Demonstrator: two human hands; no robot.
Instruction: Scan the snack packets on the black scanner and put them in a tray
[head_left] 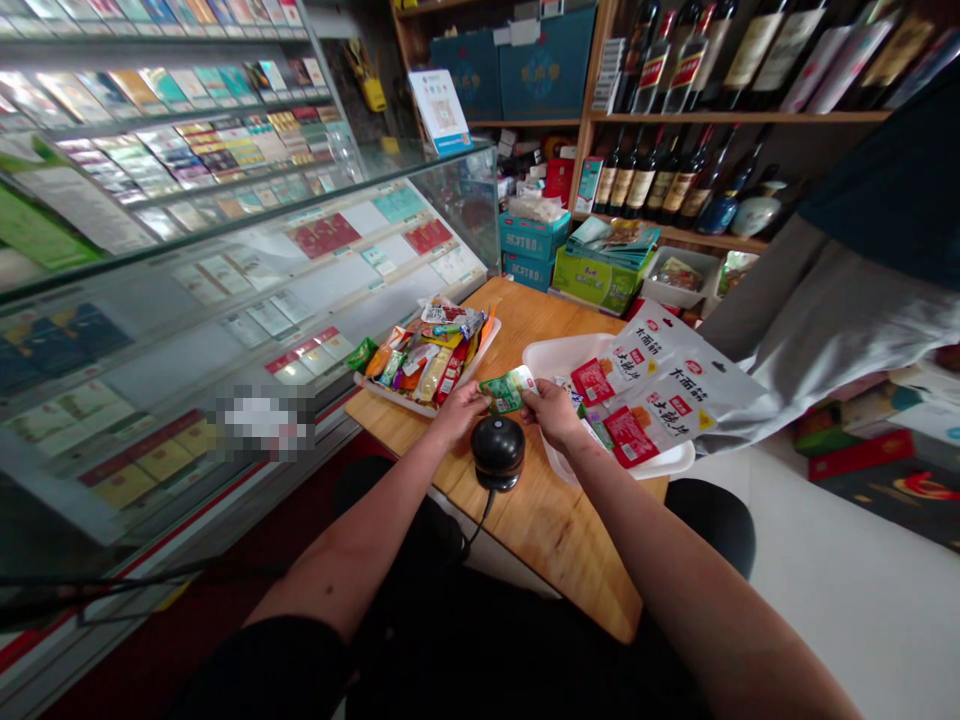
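Between my two hands is a small green and white snack packet (507,391), stretched level above the wooden table. My left hand (462,408) pinches its left end, while the fingers of my right hand (553,410) close on the right end. Just below the packet stands a round black scanner (498,452) with a cable running toward me. To the left, a white tray (409,404) is heaped with many-coloured snack packets. On the right, a second white tray (541,352) holds large silver snack bags (670,388) and a few small packets, partly hidden by my right arm.
A glass display counter (315,260) with boxes lines the left side. Shelves of bottles (660,185) and stacked cartons (534,240) stand behind the wooden table (517,310). Close on the right stands a person in grey trousers (810,300).
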